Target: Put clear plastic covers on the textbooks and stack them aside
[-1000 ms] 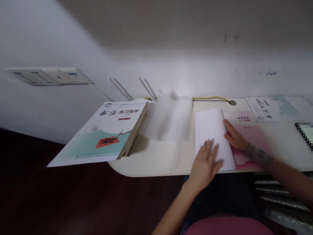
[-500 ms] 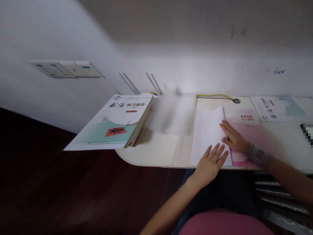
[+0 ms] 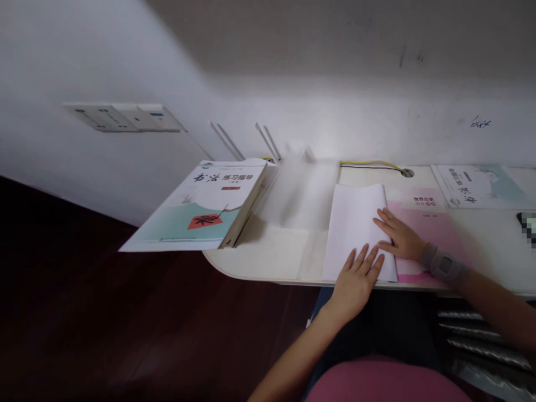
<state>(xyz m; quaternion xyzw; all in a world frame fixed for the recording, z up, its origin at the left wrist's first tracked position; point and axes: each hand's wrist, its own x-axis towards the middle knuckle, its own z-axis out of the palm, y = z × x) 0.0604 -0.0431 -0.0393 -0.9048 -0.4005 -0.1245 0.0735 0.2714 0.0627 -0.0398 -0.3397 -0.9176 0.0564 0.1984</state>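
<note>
"What are those hands on?"

"A white sheet [image 3: 355, 209], lying flat on the desk [image 3: 247, 262]. It sits just left of the pink book [image 3: 422, 220] and meets it along that side."

"Does either grip have hold of it?"

"No, both are released. The left hand [image 3: 355, 279] lies palm down, its spread fingers pressed on the near part of the sheet, left of the pink book. The right hand [image 3: 400, 237] has its fingers flat across the sheet's right edge, while its wrist, in a grey wristband [image 3: 444, 265], lies over the pink book."

"And farther left of the pink book, past the white sheet?"

"A see-through sheet [image 3: 301, 192]. It looks like plastic, though it's too blurred for me to be sure. Well to the left of the pink book is a calligraphy book [image 3: 196, 206], its near corner jutting out past the desk."

"What's behind the pink book?"

"A round hole [image 3: 407, 173] in the desk, straight behind it, with a yellow cord [image 3: 368, 163] running into it from the left. Behind and to the right of the pink book, a teal-and-white booklet [image 3: 481, 184] lies flat, turned sideways."
</note>
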